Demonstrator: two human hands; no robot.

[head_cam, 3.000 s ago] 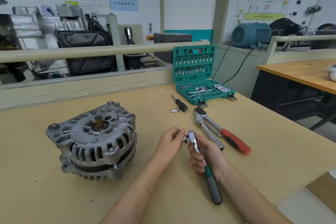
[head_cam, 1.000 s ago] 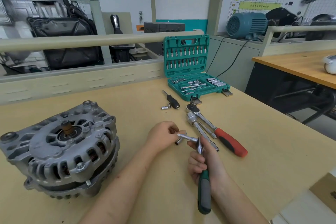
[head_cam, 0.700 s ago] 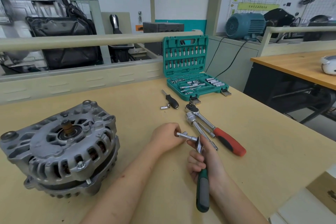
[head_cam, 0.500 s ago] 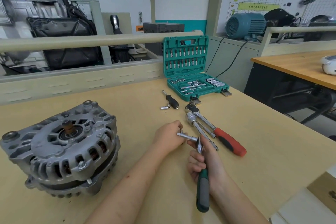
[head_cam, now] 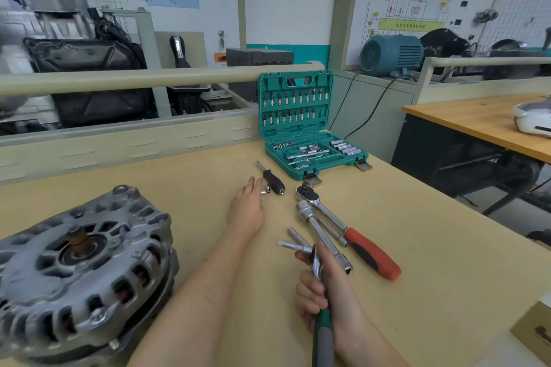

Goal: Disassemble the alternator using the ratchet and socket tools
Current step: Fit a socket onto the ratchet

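Note:
The silver alternator (head_cam: 80,274) lies at the near left of the bench, its shaft end facing up. My right hand (head_cam: 320,292) grips the green-handled ratchet (head_cam: 322,334), which carries a thin extension bar (head_cam: 290,245) pointing left. My left hand (head_cam: 247,205) is stretched forward over the bench, fingers apart, its fingertips just beside a small loose socket (head_cam: 265,189) and a black-handled driver (head_cam: 272,179). A red-handled ratchet (head_cam: 351,235) and a long chrome bar (head_cam: 323,237) with a socket lie right of my hands.
An open green socket case (head_cam: 304,128) stands at the back of the tan bench (head_cam: 432,262). A beige rail runs behind it. A cardboard box (head_cam: 533,334) sits at the near right corner. A second table is at far right.
My left hand has let go of the extension bar's tip and reached forward to the small socket by the black driver. The right hand still holds the ratchet.

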